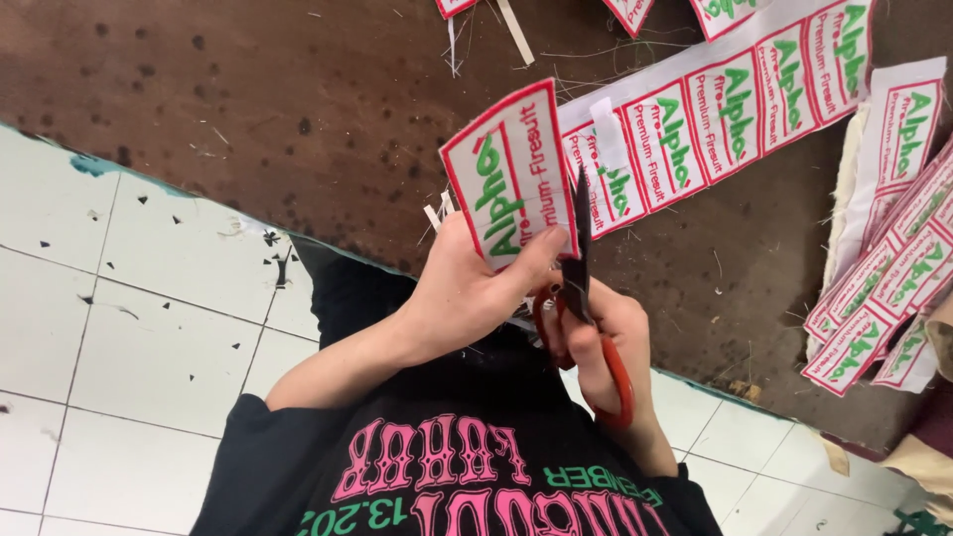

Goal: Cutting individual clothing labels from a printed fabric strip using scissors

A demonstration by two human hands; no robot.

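My left hand (465, 298) pinches a white embroidered patch (508, 177) with a red border and green lettering, thumb on its lower edge, and holds it up over the table edge. My right hand (599, 333) grips red-handled scissors (580, 253). Their dark blades point up along the patch's right edge and touch it. Both hands are close together in front of my black shirt.
A long uncut strip of the same patches (740, 104) lies on the brown table (248, 109) just beyond my hands. A pile of cut patches (884, 288) sits at the right. Thread scraps litter the table and the white tiled floor (129, 328).
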